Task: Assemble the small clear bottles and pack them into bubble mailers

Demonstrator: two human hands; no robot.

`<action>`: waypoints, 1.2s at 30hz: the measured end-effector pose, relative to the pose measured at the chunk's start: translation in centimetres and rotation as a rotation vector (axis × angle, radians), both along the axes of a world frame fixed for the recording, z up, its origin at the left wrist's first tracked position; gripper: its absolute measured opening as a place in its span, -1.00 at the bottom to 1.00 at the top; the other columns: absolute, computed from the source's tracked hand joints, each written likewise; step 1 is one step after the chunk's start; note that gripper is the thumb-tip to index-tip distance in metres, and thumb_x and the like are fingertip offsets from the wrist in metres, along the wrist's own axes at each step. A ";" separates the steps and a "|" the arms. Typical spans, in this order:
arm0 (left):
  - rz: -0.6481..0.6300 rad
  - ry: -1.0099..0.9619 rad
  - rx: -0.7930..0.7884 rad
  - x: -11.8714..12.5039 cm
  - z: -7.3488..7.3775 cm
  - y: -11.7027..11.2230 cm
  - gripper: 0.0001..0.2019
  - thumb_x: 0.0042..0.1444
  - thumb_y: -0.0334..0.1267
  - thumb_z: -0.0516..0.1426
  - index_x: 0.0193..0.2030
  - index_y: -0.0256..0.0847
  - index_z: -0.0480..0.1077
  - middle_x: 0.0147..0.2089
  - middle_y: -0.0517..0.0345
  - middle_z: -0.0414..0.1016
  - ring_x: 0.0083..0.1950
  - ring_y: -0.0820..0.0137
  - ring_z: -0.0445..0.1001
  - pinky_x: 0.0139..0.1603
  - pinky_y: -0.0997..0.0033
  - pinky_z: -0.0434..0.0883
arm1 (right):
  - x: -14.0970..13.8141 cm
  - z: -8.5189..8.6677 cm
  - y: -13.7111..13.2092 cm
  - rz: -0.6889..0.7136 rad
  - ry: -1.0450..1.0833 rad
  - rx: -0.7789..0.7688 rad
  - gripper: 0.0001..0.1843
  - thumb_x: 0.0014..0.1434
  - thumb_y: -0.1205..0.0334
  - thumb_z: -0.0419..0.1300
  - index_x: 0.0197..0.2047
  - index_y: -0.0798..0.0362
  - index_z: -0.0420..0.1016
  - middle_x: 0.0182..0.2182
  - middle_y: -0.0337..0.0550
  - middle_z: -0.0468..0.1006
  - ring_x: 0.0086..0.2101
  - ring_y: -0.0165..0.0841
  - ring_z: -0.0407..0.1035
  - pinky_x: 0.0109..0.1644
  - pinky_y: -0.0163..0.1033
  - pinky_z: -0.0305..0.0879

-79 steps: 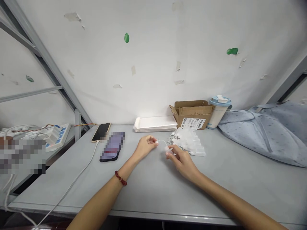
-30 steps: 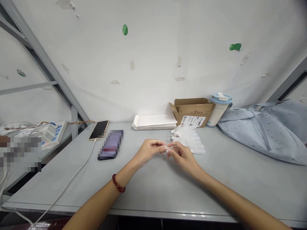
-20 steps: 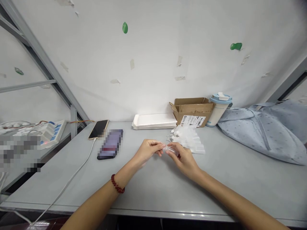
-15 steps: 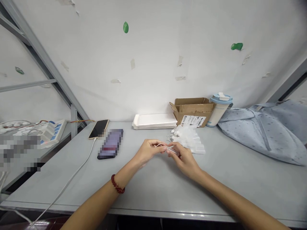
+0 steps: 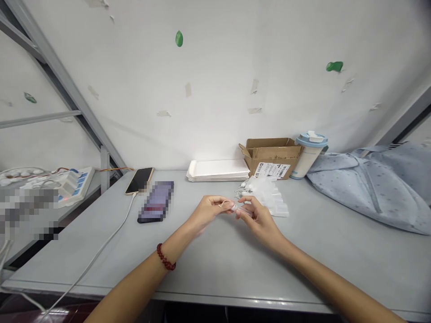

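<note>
My left hand (image 5: pixel 209 211), with a red bead bracelet (image 5: pixel 165 257) on the wrist, is closed in a pinch on a small whitish piece (image 5: pixel 234 207). From that pinch rises a thin pale cord loop (image 5: pixel 223 203). On the other side, my right hand (image 5: pixel 261 223) has thumb and fingers bent around a narrow clear plastic piece (image 5: pixel 245 211) that meets the whitish one. Whether it is a tube or a folded bag, I cannot tell. Just behind the right hand lie several clear plastic pouches (image 5: pixel 276 201), with small white pieces with metal parts (image 5: pixel 243 187) at their left.
A stack of white envelopes (image 5: pixel 218 170), an open cardboard box (image 5: pixel 269 165) and a blue-lidded cup (image 5: pixel 308 154) stand along the wall. Grey-blue cloth (image 5: pixel 367 193) covers the right. At left lie two phones, one (image 5: pixel 139 180) on a white cable (image 5: pixel 104 244), and a power strip (image 5: pixel 79 186).
My right fingers have shifted slightly along the clear plastic piece, with the index finger lifting and bending. My left hand keeps its pinch. The whole view has moved a little.
</note>
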State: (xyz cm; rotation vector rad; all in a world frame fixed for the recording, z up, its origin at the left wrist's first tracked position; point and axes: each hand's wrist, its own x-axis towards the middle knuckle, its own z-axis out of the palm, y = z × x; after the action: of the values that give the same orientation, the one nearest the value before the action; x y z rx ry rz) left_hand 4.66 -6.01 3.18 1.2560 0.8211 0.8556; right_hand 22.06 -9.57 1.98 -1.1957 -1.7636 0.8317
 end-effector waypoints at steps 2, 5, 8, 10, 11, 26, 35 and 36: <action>-0.025 0.032 -0.064 0.0 0.0 0.0 -0.68 -0.03 -0.05 0.23 -0.41 -0.35 0.50 -0.44 0.05 0.49 -0.40 0.44 0.42 -0.27 0.41 0.36 | 0.0 -0.1 -0.1 -0.017 -0.069 0.052 -0.73 0.21 0.06 0.02 -0.10 0.04 0.20 -0.52 -0.25 0.49 -0.54 -0.43 0.24 -0.48 -0.32 0.09; -0.048 0.114 -0.102 -0.1 0.3 -0.1 -0.60 -0.06 0.04 0.22 -0.54 -0.35 0.42 -0.55 0.12 0.40 -0.54 0.49 0.35 -0.50 0.47 0.30 | 0.0 -0.3 -0.1 -0.012 -0.126 0.094 -0.74 0.20 0.08 0.01 -0.10 0.03 0.20 -0.57 -0.30 0.43 -0.58 -0.43 0.20 -0.51 -0.32 0.08; -0.071 0.149 -0.011 -0.3 0.5 0.0 -0.59 -0.07 0.06 0.21 -0.56 -0.33 0.40 -0.56 0.14 0.37 -0.55 0.50 0.33 -0.53 0.49 0.30 | 0.0 -0.3 -0.1 0.001 -0.116 0.093 -0.74 0.20 0.09 0.01 -0.09 0.03 0.19 -0.56 -0.30 0.43 -0.59 -0.44 0.19 -0.50 -0.32 0.09; -0.091 0.170 0.090 -0.4 0.5 0.0 -0.62 -0.04 0.03 0.20 -0.50 -0.33 0.44 -0.54 0.13 0.39 -0.52 0.48 0.35 -0.48 0.47 0.33 | 0.0 -0.1 -0.1 0.011 -0.073 0.055 -0.74 0.20 0.07 0.00 -0.10 0.03 0.18 -0.53 -0.28 0.46 -0.56 -0.44 0.20 -0.49 -0.32 0.09; -0.096 0.181 0.142 -0.4 0.5 0.0 -0.65 -0.02 0.00 0.19 -0.46 -0.33 0.46 -0.52 0.12 0.41 -0.50 0.47 0.37 -0.44 0.46 0.34 | 0.0 0.0 -0.1 0.020 -0.038 0.023 -0.73 0.20 0.05 0.00 -0.11 0.03 0.18 -0.53 -0.28 0.46 -0.56 -0.44 0.20 -0.49 -0.32 0.08; -0.117 0.260 0.176 0.1 -0.3 -0.1 -0.59 0.07 0.05 0.09 -0.45 -0.31 0.46 -0.49 0.09 0.46 -0.51 0.43 0.41 -0.45 0.44 0.36 | 0.0 0.8 0.2 0.113 0.262 -0.339 -0.58 0.11 -0.16 0.06 -0.18 0.01 0.18 -0.63 -0.40 0.33 -0.69 -0.53 0.06 -0.62 -0.39 -0.05; -0.026 0.152 -0.114 0.0 0.0 -0.2 -0.56 0.04 0.07 0.12 -0.46 -0.37 0.44 -0.58 0.16 0.34 -0.59 0.51 0.32 -0.58 0.50 0.27 | 0.7 -1.1 0.7 -0.075 -0.386 0.486 -0.75 0.26 0.11 -0.04 -0.12 0.05 0.34 -0.32 0.01 0.49 -0.38 -0.28 0.38 -0.34 -0.20 0.30; -0.026 0.139 -0.132 0.0 0.1 -0.2 -0.57 0.04 0.07 0.12 -0.46 -0.37 0.44 -0.58 0.16 0.33 -0.59 0.52 0.31 -0.59 0.50 0.26 | 0.7 -1.2 0.8 -0.080 -0.408 0.529 -0.74 0.28 0.12 -0.06 -0.12 0.06 0.35 -0.33 0.01 0.49 -0.36 -0.27 0.39 -0.34 -0.20 0.31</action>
State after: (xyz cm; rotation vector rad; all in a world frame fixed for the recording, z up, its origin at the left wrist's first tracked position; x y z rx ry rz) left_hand 4.65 -6.24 3.23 1.2162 0.9546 0.6877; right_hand 22.78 -8.79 0.78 -1.1076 -2.0683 0.0475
